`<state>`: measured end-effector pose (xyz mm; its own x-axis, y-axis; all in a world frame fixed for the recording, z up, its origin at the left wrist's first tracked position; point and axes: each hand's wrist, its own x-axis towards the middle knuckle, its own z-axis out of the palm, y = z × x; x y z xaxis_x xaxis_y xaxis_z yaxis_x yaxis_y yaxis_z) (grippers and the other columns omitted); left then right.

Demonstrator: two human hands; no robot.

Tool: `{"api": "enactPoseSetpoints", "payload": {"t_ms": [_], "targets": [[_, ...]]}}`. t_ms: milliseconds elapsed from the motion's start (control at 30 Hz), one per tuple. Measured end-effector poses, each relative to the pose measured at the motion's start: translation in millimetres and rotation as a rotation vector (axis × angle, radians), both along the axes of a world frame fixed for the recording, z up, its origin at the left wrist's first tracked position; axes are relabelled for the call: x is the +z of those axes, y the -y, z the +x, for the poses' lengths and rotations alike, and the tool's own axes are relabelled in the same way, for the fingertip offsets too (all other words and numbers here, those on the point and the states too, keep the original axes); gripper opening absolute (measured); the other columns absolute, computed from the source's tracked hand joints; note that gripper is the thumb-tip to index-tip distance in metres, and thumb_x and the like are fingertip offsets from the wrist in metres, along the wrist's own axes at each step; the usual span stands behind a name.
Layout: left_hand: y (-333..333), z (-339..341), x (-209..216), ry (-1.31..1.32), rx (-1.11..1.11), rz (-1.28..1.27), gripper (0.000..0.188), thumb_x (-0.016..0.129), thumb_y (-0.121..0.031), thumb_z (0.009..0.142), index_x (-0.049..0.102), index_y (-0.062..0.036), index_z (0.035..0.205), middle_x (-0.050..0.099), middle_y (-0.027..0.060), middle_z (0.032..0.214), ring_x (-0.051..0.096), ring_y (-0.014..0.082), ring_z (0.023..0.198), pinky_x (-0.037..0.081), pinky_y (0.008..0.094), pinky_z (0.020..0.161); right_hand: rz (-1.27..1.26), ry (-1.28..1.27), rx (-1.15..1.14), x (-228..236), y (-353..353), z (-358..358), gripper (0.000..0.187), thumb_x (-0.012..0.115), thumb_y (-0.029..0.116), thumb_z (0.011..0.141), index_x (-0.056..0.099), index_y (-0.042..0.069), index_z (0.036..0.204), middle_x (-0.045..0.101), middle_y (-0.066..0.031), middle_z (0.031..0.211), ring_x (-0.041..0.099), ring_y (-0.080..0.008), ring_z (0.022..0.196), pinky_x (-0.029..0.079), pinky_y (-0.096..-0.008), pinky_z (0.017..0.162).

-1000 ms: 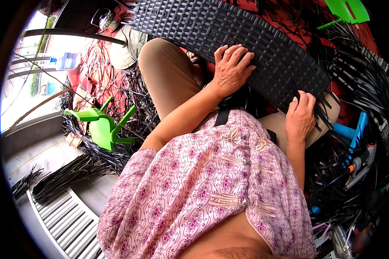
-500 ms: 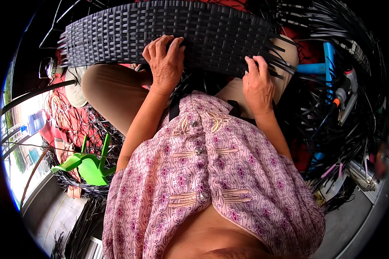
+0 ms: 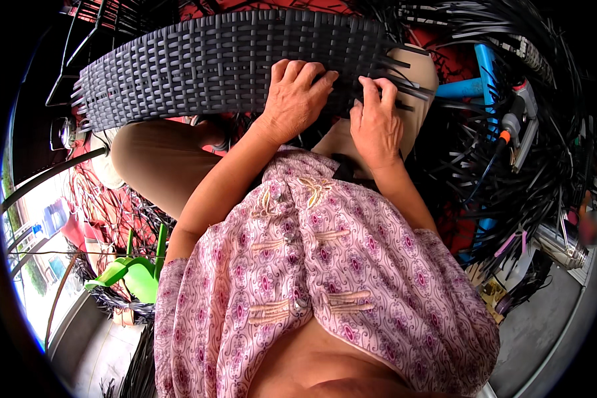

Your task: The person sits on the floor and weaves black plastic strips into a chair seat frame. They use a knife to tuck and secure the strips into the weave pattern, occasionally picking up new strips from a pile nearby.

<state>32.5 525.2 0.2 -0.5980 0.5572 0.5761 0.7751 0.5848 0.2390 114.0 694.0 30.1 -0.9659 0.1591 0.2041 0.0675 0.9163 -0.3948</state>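
Observation:
A long, curved panel (image 3: 199, 66) woven from dark grey flat strips lies across my lap, with loose strip ends (image 3: 404, 86) sticking out at its right end. My left hand (image 3: 295, 103) is on the panel right of its middle, with bent fingers pressed on the weave and gripping near the lower edge. Close beside it, my right hand (image 3: 380, 126) holds the lower edge near the right end, thumb and forefinger drawn together. Whatever lies between those fingertips is too small to make out. My fingers hide part of the weave.
Black strips (image 3: 544, 166) are heaped at the right, around a blue frame (image 3: 487, 73) and a grey hand tool (image 3: 514, 126) with an orange part. Pink-handled scissors (image 3: 511, 244) and a shiny metal cylinder (image 3: 564, 245) are lower right. A green plastic stool (image 3: 139, 278) lies at left.
My left hand has slid right along the panel, closer to my right hand. The panel sits slightly lower and further left in view. My right hand stays near the right end.

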Motion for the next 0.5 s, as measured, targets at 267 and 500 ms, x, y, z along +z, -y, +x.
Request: {"api": "enactPoseSetpoints", "payload": {"t_ms": [267, 500], "targets": [[-3.9, -1.8, 6.8, 0.021, 0.010, -0.011, 0.034, 0.073, -0.016, 0.082, 0.070, -0.0211, 0.116, 0.057, 0.0002, 0.108, 0.052, 0.0230, 0.102, 0.036, 0.0423, 0.097, -0.018, -0.008, -0.002, 4.2, -4.7, -5.3, 0.037, 0.066, 0.009, 0.083, 0.054, 0.010, 0.118, 0.047, -0.0129, 0.118, 0.065, -0.0371, 0.091, 0.056, -0.0484, 0.070], [-3.8, -1.9, 11.2, 0.026, 0.036, 0.002, 0.026, 0.072, -0.021, 0.085, 0.071, -0.0168, 0.111, 0.058, 0.0027, 0.102, 0.053, 0.0249, 0.098, 0.037, 0.0430, 0.094, -0.252, -0.092, 0.007, 3.0, -12.5, -12.4, 0.023, 0.065, 0.015, 0.086, 0.056, 0.010, 0.106, 0.052, -0.0152, 0.112, 0.066, -0.0383, 0.086, 0.055, -0.0503, 0.073]]}}
